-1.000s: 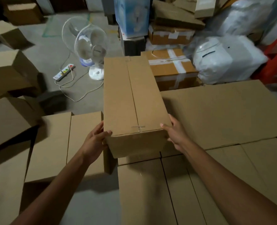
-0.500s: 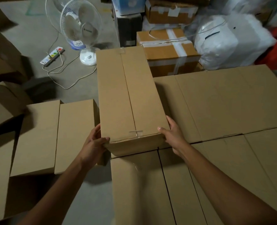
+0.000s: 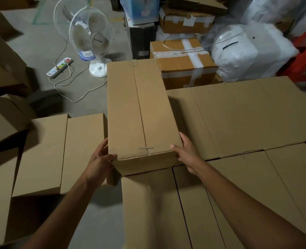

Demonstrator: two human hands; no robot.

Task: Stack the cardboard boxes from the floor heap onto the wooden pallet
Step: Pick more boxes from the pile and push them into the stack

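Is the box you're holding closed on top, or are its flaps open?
Closed: the box has both top flaps lying flat, meeting at a centre seam, taped at the near end.

Floor gap (image 3: 98,212): bare concrete between low boxes (image 3: 58,153) and stacked boxes (image 3: 238,123).
Blocking beyond: table fan (image 3: 90,38), power strip (image 3: 59,67).

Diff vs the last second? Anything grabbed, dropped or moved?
Little. The held box has sunk slightly against the taped box behind it, settling toward the stacked boxes; part of that may be the head camera tipping. Nothing taken or let go: left hand and right hand keep gripping its near corners. The fan and power strip have not moved.
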